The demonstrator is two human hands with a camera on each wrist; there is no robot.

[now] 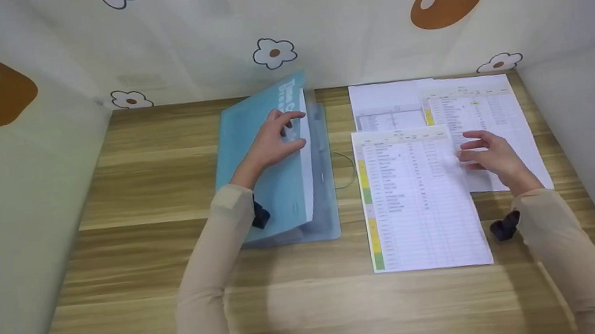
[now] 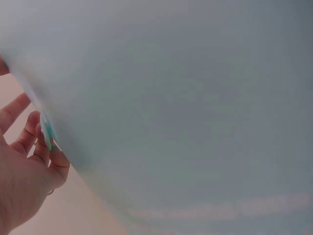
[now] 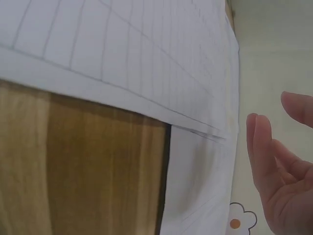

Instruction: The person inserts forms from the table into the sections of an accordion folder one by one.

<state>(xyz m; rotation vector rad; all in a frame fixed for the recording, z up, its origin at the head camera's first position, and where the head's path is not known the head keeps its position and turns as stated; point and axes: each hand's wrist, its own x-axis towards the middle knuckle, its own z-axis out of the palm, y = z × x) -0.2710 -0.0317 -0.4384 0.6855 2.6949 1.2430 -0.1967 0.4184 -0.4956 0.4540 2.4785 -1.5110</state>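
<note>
A light blue folder [image 1: 266, 194] with white lettering lies left of centre, its front cover raised at the right edge. White paper shows inside it. My left hand [image 1: 274, 138] is at that edge, fingers bent round it. In the left wrist view the blue cover [image 2: 171, 122] fills most of the picture, and the curled fingers meet a small teal piece [image 2: 47, 132] at its edge. My right hand [image 1: 491, 157] hovers by the right edge of a printed table sheet [image 1: 419, 202], fingers loosely extended, thumb apart in the right wrist view, nothing between them.
Behind the front sheet lie another printed sheet [image 1: 489, 105] and a mostly white page [image 1: 386, 96], partly overlapped. A thin elastic loop [image 1: 353, 168] sticks out from the folder's right side. All rest on a wooden table [image 1: 141, 259], with patterned cloth walls [image 1: 198, 41] around it.
</note>
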